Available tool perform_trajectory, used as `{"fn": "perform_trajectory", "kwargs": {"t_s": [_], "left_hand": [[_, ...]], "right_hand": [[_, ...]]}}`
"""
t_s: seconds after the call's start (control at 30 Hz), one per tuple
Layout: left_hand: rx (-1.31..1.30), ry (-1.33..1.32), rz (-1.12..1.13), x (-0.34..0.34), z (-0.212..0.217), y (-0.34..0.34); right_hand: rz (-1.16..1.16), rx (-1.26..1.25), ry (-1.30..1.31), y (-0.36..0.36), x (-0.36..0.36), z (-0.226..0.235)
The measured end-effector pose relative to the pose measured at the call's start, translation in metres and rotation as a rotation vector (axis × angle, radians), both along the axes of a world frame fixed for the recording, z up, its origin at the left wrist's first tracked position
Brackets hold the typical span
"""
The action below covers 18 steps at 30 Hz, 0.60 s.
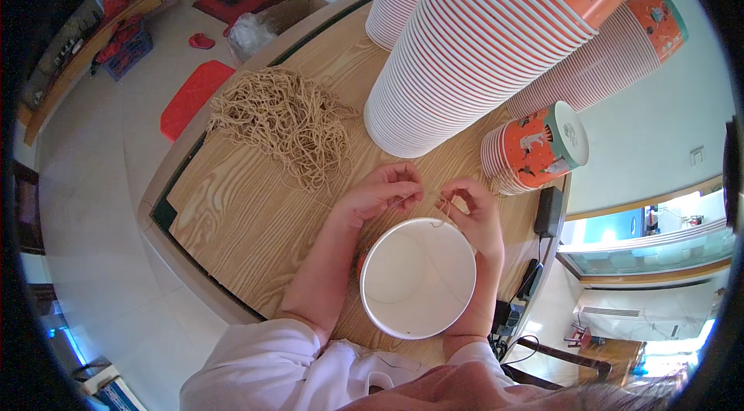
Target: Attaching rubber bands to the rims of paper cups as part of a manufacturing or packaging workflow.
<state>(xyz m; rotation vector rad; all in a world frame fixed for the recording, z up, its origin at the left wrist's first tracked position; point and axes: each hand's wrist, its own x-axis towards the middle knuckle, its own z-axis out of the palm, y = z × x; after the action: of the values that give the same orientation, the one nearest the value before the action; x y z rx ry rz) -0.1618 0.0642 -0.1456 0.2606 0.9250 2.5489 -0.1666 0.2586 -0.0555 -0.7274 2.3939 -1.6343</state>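
Observation:
A white paper bucket [456, 287] stands in front of me with its mouth up, between my forearms. Just beyond its far rim, my left hand [386, 192] pinches a strand of thin tan twine. Close by on the right, my right hand [479, 215] is closed on a looped end of twine [443, 209] that hangs near the bucket's rim. A thin strand runs from the left hand toward a tangled pile of tan twine [285, 126] on the table. The fingertips are a small distance apart.
A tall stack of nested paper buckets [473, 46] rises beyond my hands, with more stacks behind it. A short stack of orange patterned buckets [535, 149] lies on its side at right. Black power adapters [549, 213] sit along the right table edge. A red stool [195, 97] stands beyond the table's left side.

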Motion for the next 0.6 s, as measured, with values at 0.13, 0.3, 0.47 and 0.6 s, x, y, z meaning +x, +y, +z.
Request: {"fn": "perform_trajectory", "kwargs": {"t_s": [0.13, 0.3, 0.47, 0.6], "left_hand": [[-0.044, -0.029, 0.02, 0.0, 0.004, 0.003], [-0.055, 0.034, 0.005, -0.002, 0.003, 0.008], [-0.177, 0.084, -0.009, -0.003, 0.0, 0.012], [-0.232, 0.068, -0.03, -0.002, 0.004, 0.012]], "right_hand": [[0.018, 0.07, 0.07, -0.002, -0.005, -0.006], [-0.022, 0.132, 0.066, -0.008, -0.005, -0.003], [0.001, 0.103, 0.089, -0.005, -0.009, -0.008], [-0.094, 0.043, 0.009, -0.007, -0.007, -0.01]]}}
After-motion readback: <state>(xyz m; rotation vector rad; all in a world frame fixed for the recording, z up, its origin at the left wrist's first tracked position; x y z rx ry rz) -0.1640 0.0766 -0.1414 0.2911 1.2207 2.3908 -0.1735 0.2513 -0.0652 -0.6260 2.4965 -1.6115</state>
